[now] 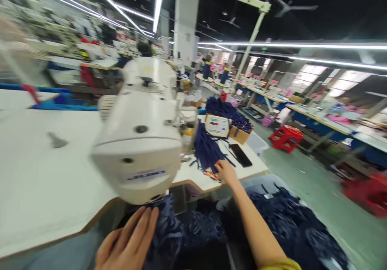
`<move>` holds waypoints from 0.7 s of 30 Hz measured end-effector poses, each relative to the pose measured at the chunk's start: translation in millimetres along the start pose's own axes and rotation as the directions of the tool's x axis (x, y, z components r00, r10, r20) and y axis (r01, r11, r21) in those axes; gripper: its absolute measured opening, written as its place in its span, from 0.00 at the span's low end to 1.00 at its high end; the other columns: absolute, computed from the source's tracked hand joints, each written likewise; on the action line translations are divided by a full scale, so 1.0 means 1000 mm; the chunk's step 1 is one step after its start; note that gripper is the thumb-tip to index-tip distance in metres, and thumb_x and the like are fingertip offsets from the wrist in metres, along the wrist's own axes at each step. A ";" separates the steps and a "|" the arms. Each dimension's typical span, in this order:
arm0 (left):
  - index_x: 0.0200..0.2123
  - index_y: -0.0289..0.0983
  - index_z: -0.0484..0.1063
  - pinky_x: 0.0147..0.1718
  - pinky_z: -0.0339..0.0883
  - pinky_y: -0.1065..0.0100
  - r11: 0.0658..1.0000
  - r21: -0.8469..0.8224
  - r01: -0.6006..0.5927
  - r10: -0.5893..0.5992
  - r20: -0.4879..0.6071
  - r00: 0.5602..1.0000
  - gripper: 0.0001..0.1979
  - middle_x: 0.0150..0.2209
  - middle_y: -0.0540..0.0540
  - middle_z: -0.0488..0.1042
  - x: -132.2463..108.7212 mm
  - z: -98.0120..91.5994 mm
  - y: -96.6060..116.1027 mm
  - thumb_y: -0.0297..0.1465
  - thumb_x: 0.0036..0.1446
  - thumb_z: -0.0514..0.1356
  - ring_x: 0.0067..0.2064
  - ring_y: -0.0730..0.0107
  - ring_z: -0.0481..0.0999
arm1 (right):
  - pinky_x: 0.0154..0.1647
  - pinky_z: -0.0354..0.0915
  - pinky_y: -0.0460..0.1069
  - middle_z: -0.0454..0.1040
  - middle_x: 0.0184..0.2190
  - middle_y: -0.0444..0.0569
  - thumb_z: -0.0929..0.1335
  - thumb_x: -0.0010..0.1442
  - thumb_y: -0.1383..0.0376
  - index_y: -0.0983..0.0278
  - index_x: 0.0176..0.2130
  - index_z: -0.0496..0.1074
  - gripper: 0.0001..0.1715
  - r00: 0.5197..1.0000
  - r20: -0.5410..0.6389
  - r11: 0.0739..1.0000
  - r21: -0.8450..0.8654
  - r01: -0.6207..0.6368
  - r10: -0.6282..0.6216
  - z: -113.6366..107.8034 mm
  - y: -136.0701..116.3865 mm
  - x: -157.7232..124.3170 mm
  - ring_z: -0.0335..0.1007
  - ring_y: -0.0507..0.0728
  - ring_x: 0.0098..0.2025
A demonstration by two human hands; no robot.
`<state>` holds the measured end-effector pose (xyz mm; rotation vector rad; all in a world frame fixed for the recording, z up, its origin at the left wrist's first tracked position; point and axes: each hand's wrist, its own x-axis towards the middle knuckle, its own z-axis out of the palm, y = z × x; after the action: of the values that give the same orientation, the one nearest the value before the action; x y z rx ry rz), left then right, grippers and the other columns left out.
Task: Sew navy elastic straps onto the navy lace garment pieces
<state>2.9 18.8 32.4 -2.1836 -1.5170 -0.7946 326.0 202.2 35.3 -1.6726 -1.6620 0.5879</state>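
Note:
My left hand (129, 237) lies on navy lace fabric (169, 231) just below the sewing machine head (142, 141); its fingers are stretched out, pressing on the cloth. The needle area is hidden behind the machine head. Out to the right, my right hand (225, 171) reaches over the white table to a bundle of navy fabric strips (207, 149). Its fingertips are pinched together at the strip ends, seemingly on a strip. Orange-handled thread snips (212, 176) lie just left of that hand.
A black phone (240, 155) and a control box (217, 125) are on the table, near a carton (239, 134) of more navy strips. Navy lace pieces (290, 217) fill a bin at right. A red stool (286, 138) stands on the floor.

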 end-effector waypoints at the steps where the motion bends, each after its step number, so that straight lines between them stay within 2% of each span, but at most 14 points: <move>1: 0.65 0.48 0.50 0.46 0.57 0.61 1.000 0.010 0.002 -0.003 0.012 1.000 0.33 0.54 0.49 0.73 0.001 -0.003 0.005 0.24 0.56 0.47 0.53 0.67 0.71 | 0.32 0.59 0.48 0.68 0.25 0.45 0.69 0.52 0.62 0.62 0.23 0.68 0.09 1.000 0.019 0.999 0.053 0.009 -0.010 -0.002 -0.002 -0.005 0.64 0.54 0.29; 4: 0.57 0.47 0.65 0.51 0.58 0.64 0.996 0.090 -0.009 0.007 0.020 1.000 0.25 0.51 0.52 0.74 0.003 -0.009 0.012 0.24 0.57 0.49 0.53 0.69 0.70 | 0.20 0.53 0.46 0.66 0.22 0.44 0.69 0.52 0.51 0.62 0.28 0.70 0.17 0.993 0.119 0.966 0.258 -0.005 -0.027 -0.005 -0.005 -0.018 0.56 0.51 0.20; 5: 0.53 0.44 0.69 0.52 0.58 0.63 0.993 0.116 -0.023 0.020 0.028 0.999 0.22 0.50 0.50 0.75 0.002 -0.011 0.011 0.24 0.57 0.49 0.54 0.67 0.69 | 0.17 0.50 0.44 0.66 0.22 0.43 0.72 0.48 0.50 0.62 0.29 0.71 0.19 0.987 0.156 0.867 0.484 -0.120 0.049 -0.005 -0.005 -0.024 0.52 0.48 0.18; 6: 0.49 0.41 0.71 0.54 0.59 0.64 0.990 0.140 -0.026 0.020 0.044 0.999 0.20 0.50 0.48 0.75 0.002 -0.014 0.010 0.24 0.57 0.48 0.54 0.66 0.69 | 0.15 0.50 0.43 0.67 0.24 0.44 0.75 0.45 0.51 0.62 0.29 0.71 0.20 0.972 0.217 0.711 0.668 -0.219 0.096 -0.003 -0.007 -0.031 0.51 0.46 0.17; 7: 0.46 0.39 0.73 0.56 0.59 0.65 0.987 0.156 -0.032 0.022 0.068 0.997 0.18 0.51 0.46 0.74 0.001 -0.017 0.009 0.25 0.57 0.48 0.56 0.65 0.67 | 0.14 0.49 0.41 0.66 0.25 0.43 0.77 0.42 0.54 0.63 0.29 0.71 0.20 0.949 0.289 0.562 0.768 -0.307 0.123 0.001 -0.010 -0.040 0.49 0.44 0.17; 8: 0.43 0.38 0.73 0.58 0.58 0.66 0.985 0.166 -0.042 0.026 0.099 0.995 0.16 0.53 0.45 0.72 0.001 -0.020 0.009 0.25 0.57 0.49 0.58 0.65 0.65 | 0.13 0.47 0.40 0.66 0.25 0.43 0.78 0.40 0.55 0.63 0.28 0.71 0.20 0.920 0.367 0.454 0.802 -0.388 0.138 0.006 -0.015 -0.051 0.46 0.43 0.16; 10: 0.42 0.37 0.73 0.61 0.56 0.68 0.983 0.170 -0.068 0.039 0.172 0.984 0.14 0.57 0.45 0.68 0.000 -0.028 0.010 0.26 0.57 0.50 0.62 0.65 0.60 | 0.13 0.46 0.37 0.65 0.24 0.42 0.79 0.40 0.57 0.63 0.32 0.73 0.21 0.850 0.514 0.341 0.784 -0.519 0.112 0.020 -0.031 -0.078 0.46 0.41 0.16; 11: 0.42 0.38 0.72 0.61 0.57 0.68 0.982 0.163 -0.090 0.056 0.202 0.978 0.14 0.59 0.45 0.66 0.000 -0.031 0.011 0.26 0.56 0.50 0.63 0.65 0.58 | 0.13 0.47 0.37 0.65 0.25 0.42 0.79 0.41 0.58 0.62 0.35 0.73 0.22 0.809 0.582 0.318 0.754 -0.575 0.084 0.028 -0.041 -0.091 0.47 0.41 0.16; 13: 0.46 0.39 0.70 0.59 0.59 0.66 0.981 0.146 -0.124 0.085 0.248 0.965 0.16 0.61 0.45 0.64 -0.001 -0.035 0.013 0.26 0.55 0.52 0.64 0.64 0.57 | 0.15 0.49 0.37 0.67 0.26 0.42 0.78 0.46 0.58 0.63 0.36 0.74 0.19 0.734 0.678 0.332 0.687 -0.646 0.026 0.044 -0.062 -0.113 0.49 0.40 0.16; 16: 0.60 0.38 0.58 0.56 0.62 0.60 0.984 0.124 -0.129 0.086 0.308 0.947 0.31 0.64 0.39 0.58 -0.001 -0.035 0.014 0.34 0.52 0.58 0.65 0.57 0.55 | 0.16 0.52 0.38 0.69 0.26 0.44 0.76 0.50 0.56 0.65 0.32 0.72 0.17 0.669 0.735 0.406 0.649 -0.644 -0.113 0.061 -0.086 -0.124 0.55 0.42 0.17; 17: 0.63 0.35 0.53 0.55 0.62 0.58 0.986 0.113 -0.122 0.081 0.314 0.946 0.38 0.64 0.36 0.58 -0.001 -0.034 0.014 0.41 0.51 0.59 0.65 0.54 0.55 | 0.17 0.54 0.39 0.69 0.26 0.44 0.76 0.49 0.55 0.65 0.32 0.71 0.18 0.673 0.725 0.405 0.664 -0.629 -0.146 0.064 -0.091 -0.122 0.57 0.43 0.18; 18: 0.64 0.32 0.50 0.55 0.62 0.57 0.988 0.100 -0.118 0.083 0.298 0.951 0.45 0.63 0.34 0.58 0.000 -0.032 0.012 0.48 0.48 0.59 0.64 0.53 0.57 | 0.17 0.54 0.39 0.68 0.24 0.43 0.75 0.50 0.55 0.65 0.32 0.71 0.18 0.697 0.699 0.398 0.692 -0.603 -0.161 0.065 -0.096 -0.119 0.57 0.44 0.18; 19: 0.63 0.30 0.51 0.54 0.62 0.58 0.989 0.086 -0.121 0.094 0.262 0.961 0.48 0.62 0.34 0.61 0.002 -0.030 0.011 0.54 0.47 0.58 0.62 0.53 0.59 | 0.17 0.54 0.40 0.66 0.21 0.40 0.74 0.51 0.54 0.64 0.34 0.70 0.18 0.723 0.669 0.392 0.720 -0.573 -0.173 0.066 -0.100 -0.115 0.56 0.44 0.17; 21: 0.60 0.32 0.59 0.51 0.64 0.60 0.991 0.083 -0.102 0.088 0.154 0.984 0.43 0.57 0.37 0.69 0.007 -0.026 0.009 0.56 0.49 0.57 0.57 0.55 0.66 | 0.17 0.53 0.40 0.62 0.18 0.37 0.72 0.55 0.54 0.64 0.36 0.69 0.17 0.782 0.597 0.431 0.763 -0.483 -0.181 0.065 -0.106 -0.106 0.54 0.45 0.17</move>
<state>7.5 5.8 57.3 -2.2727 -1.4738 -0.5302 199.0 101.4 54.5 -0.7972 -1.0993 1.9132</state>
